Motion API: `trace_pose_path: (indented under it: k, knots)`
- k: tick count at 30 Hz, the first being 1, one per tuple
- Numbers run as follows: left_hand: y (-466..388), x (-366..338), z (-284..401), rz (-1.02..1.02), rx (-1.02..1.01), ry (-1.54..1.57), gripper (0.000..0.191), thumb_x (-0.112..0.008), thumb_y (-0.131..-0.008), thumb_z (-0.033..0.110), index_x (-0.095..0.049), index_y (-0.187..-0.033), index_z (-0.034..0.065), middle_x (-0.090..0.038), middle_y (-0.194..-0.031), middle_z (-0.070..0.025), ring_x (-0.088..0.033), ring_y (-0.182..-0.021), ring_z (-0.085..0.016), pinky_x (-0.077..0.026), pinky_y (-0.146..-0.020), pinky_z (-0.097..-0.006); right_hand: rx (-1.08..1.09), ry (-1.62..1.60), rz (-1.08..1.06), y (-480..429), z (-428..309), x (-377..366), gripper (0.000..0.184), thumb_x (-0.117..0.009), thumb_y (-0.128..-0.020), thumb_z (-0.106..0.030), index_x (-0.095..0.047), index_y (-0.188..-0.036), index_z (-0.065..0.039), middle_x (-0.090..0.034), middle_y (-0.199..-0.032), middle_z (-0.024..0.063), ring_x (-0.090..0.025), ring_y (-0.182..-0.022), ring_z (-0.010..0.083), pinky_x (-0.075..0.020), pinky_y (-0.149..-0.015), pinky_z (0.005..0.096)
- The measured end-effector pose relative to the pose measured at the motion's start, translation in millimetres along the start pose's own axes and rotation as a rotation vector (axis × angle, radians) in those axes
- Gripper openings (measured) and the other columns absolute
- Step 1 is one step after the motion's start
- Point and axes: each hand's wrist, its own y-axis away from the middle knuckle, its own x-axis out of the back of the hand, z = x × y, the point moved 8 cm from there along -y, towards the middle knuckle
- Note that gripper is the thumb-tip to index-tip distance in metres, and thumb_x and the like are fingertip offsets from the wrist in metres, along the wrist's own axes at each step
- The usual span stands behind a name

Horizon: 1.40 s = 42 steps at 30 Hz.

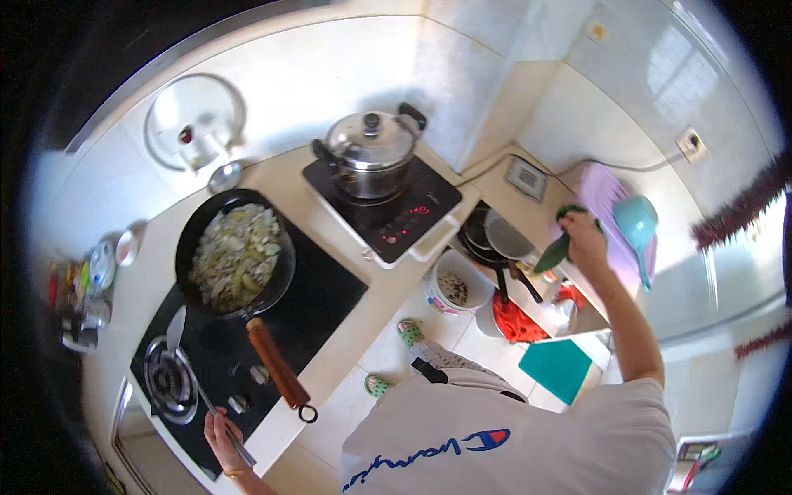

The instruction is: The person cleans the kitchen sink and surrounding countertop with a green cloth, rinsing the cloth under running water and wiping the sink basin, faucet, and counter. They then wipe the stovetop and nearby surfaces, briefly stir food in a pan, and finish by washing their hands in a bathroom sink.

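My left hand grips the handle of a metal spatula at the lower left; its blade is above the left burner. Beside it, a black frying pan with a wooden handle sits on the black glass hob. Chopped pale and yellow-green food fills the pan. Out at the right, my right hand is closed on a dark green object, tapered at its lower end, whose kind I cannot tell. It is near a lilac plastic rack.
A lidded steel pot stands on an induction cooker with red lights lit. A ladle lies behind the frying pan. Low at right are a white bucket, stacked pans and red bags. A turquoise dipper rests against the rack.
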Motion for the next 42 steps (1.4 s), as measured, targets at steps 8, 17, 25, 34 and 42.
trace_pose_path:
  k: [8,17,25,34,42]
  knots:
    - [-48.2,5.4,-40.0,-0.032,0.066,-0.230,0.020,-0.054,-0.094,0.023,-0.061,-0.089,0.0054,-0.045,-0.051,0.0033,-0.040,-0.039,-0.005,-0.028,-0.036,-0.0208,-1.352,-1.363,0.490,223.8,134.8,-82.2,0.037,-0.042,-0.071,0.004,-0.064,-0.101,0.007,-0.065,-0.092,0.0153,-0.064,-0.082,0.0265,-0.0537,-0.077,0.0367]
    - [-59.9,0.6,-49.7,0.221,-0.007,-0.759,0.012,-0.055,-0.089,0.008,-0.058,-0.088,-0.0030,-0.055,-0.061,-0.0040,-0.051,-0.047,-0.010,-0.040,-0.043,-0.0254,-0.581,-0.638,0.514,85.6,115.9,-141.4,0.044,-0.047,-0.080,0.005,-0.049,-0.124,-0.002,-0.056,-0.119,0.0197,-0.052,-0.114,0.0359,-0.0371,-0.101,0.0367]
    - [96.9,10.0,-17.7,0.592,-0.311,-0.705,0.027,-0.054,-0.092,0.013,-0.055,-0.113,-0.0042,-0.062,-0.098,-0.0114,-0.061,-0.080,-0.021,-0.050,-0.069,-0.0316,-0.264,-0.578,-0.062,-69.2,78.8,-289.0,0.050,-0.055,-0.080,0.002,-0.045,-0.129,-0.002,-0.047,-0.134,0.0190,-0.042,-0.126,0.0331,-0.0263,-0.107,0.0536]
    - [161.1,-185.0,-83.6,0.127,0.050,-0.694,0.023,-0.053,-0.090,0.007,-0.054,-0.112,-0.0008,-0.061,-0.090,-0.0075,-0.059,-0.074,-0.014,-0.046,-0.057,-0.0255,-0.071,-0.444,-0.081,-95.1,50.0,-279.2,0.037,-0.056,-0.078,-0.013,-0.054,-0.115,-0.006,-0.051,-0.129,0.0144,-0.047,-0.118,0.0288,-0.0321,-0.100,0.0566]
    - [142.3,-497.7,-110.6,-0.684,-0.126,-0.766,0.020,-0.053,-0.089,0.005,-0.058,-0.107,0.0022,-0.060,-0.074,-0.0046,-0.055,-0.065,-0.009,-0.044,-0.056,-0.0240,-0.386,-0.259,-0.206,180.8,149.9,-208.1,0.050,-0.052,-0.081,-0.009,-0.046,-0.131,-0.009,-0.046,-0.135,0.0114,-0.045,-0.122,0.0254,-0.0334,-0.102,0.0453]
